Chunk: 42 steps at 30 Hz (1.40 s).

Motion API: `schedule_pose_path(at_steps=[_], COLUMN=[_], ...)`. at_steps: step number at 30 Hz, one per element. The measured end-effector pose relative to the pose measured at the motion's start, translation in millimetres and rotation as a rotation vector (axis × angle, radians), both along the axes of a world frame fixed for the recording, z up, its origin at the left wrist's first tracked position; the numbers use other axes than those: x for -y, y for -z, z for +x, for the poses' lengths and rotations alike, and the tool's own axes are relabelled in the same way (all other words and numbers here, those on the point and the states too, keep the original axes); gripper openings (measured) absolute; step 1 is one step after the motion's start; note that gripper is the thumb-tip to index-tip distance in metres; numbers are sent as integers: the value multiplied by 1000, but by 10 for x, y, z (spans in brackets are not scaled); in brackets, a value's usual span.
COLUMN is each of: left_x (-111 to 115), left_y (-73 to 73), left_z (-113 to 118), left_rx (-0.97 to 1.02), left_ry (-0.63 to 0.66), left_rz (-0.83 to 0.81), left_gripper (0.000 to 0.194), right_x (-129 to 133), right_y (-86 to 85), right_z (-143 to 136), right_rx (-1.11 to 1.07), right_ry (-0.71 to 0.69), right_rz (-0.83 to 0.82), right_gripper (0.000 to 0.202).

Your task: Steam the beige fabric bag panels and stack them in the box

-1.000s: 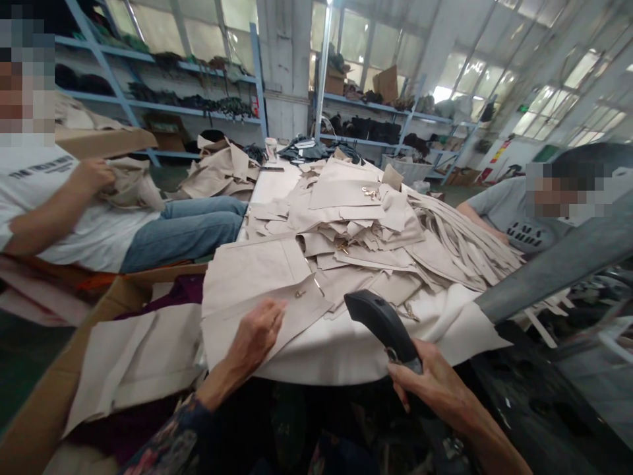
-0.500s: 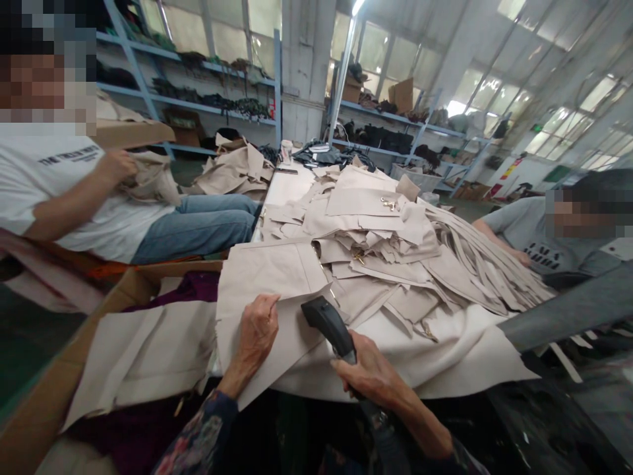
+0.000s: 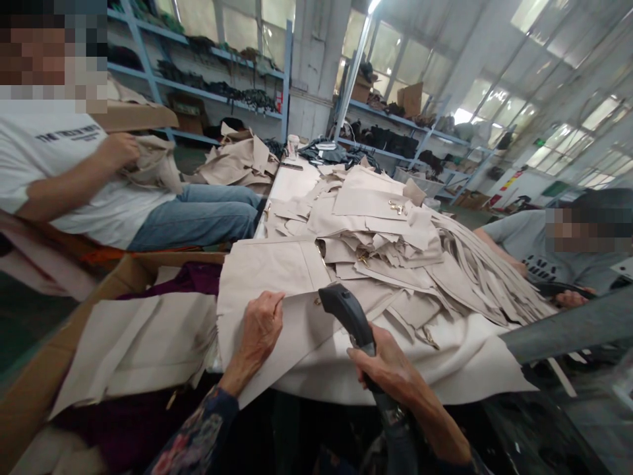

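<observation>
My left hand point(image 3: 262, 330) is closed on the edge of a beige fabric panel point(image 3: 270, 267) lying at the near left of the table. In my right hand point(image 3: 390, 366) is a black curved handheld tool point(image 3: 346, 310), its lower end running down toward my lap. The tool's blunt tip is over the right part of the panel, close to a small brass-coloured fitting point(image 3: 317, 301). Whether the tip touches the cloth I cannot tell. Just beyond lies a heap of beige fabric pieces point(image 3: 380, 257), some with metal clasps point(image 3: 396, 208).
At my left stands a cardboard box point(image 3: 37, 389) with folded beige pieces point(image 3: 143, 349) and purple cloth. A grey pole point(image 3: 568, 320) slants in from the right. One person point(image 3: 59, 158) sits at the left with cloth, another point(image 3: 539, 254) at the right.
The tool in my right hand has shifted a little right, and the brass fitting now shows beside its tip. My left hand keeps its hold. A hand of the right-hand person has come into view.
</observation>
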<state>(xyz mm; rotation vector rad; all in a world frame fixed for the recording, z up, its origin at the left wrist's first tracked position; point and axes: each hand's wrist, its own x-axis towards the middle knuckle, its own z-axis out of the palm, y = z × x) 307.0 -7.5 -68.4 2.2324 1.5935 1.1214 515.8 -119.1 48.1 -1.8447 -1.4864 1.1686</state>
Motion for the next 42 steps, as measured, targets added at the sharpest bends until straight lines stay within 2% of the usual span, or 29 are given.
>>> schedule_pose_path(at_steps=[3, 6, 8, 12, 15, 19, 23, 26, 29, 32, 37, 42], left_x=[12, 67, 119, 203, 225, 234, 255, 274, 281, 280, 289, 255], left_y=[0, -55, -109, -181, -194, -212, -202, -165, -138, -138, -141, -151], left_z=[-2, 10, 29, 75, 97, 106, 90, 77, 79, 89, 98, 129], left_rx=[-51, -181, -313, -533, -603, -639, -615, -585, -566, -561, -544, -530], left_ry=[16, 46, 98, 280, 380, 450, 459, 474, 492, 498, 473, 381], left_rz=[25, 77, 121, 229, 278, 322, 371, 360, 351, 326, 261, 188], left_gripper=[24, 21, 23, 28, 27, 22, 24, 27, 25, 22, 20, 22], right_x=[-27, -112, -147, -82, 53, 194, 187, 111, 2, -124, -246, -82], right_y=[116, 128, 47, -229, -400, -504, -500, -417, -306, -248, -321, -448], right_z=[-100, -90, -2, 252, 368, 325, 151, 54, 30, 49, 130, 293], right_rx=[-21, -3, 35, 104, 118, 116, 141, 131, 120, 148, 165, 52], right_ry=[-39, -19, 37, 95, 69, -22, -91, -126, -149, -120, -26, 25], right_rz=[-44, 12, 80, 136, 85, 3, -34, -86, -120, -78, 50, 115], right_gripper=[9, 9, 9, 11, 10, 9, 7, 7, 9, 10, 10, 15])
